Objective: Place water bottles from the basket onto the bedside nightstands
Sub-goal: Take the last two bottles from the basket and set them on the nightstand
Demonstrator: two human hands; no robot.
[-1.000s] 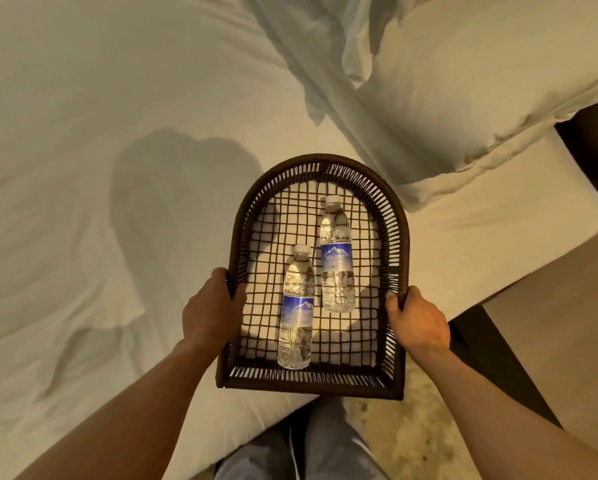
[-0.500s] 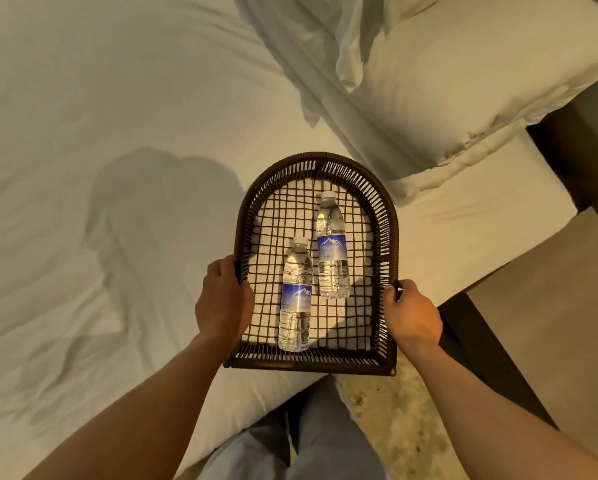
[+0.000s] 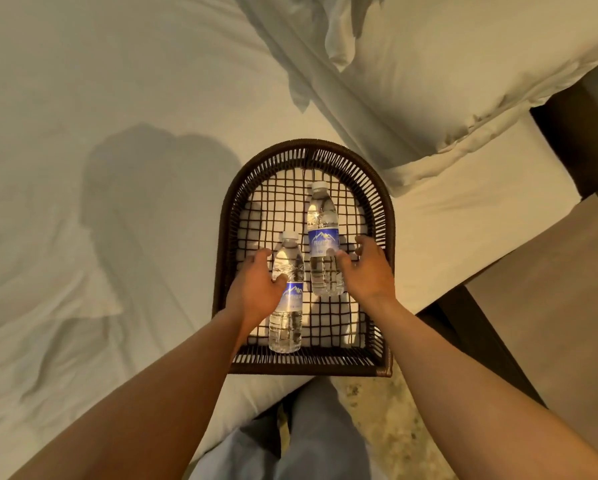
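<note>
A dark woven basket (image 3: 387, 216) with an arched far end rests on the white bed near its edge. Two clear water bottles with blue labels lie inside, caps pointing away from me. The nearer bottle (image 3: 286, 323) lies left of centre; the farther bottle (image 3: 321, 220) lies right of it. My left hand (image 3: 257, 289) hovers over the nearer bottle with fingers spread, its thumb touching the bottle's shoulder. My right hand (image 3: 366, 271) is open over the basket's right half, fingertips at the farther bottle's label. Neither hand is closed around a bottle.
White pillows (image 3: 446, 74) lie beyond the basket at the upper right. A tan nightstand top (image 3: 560, 306) stands to the right of the bed with a dark frame (image 3: 581, 140) behind it. My legs (image 3: 311, 441) and speckled floor (image 3: 391, 427) are below.
Both hands have let go of the basket's side rims and moved inward over the two bottles. The basket now rests on the bed.
</note>
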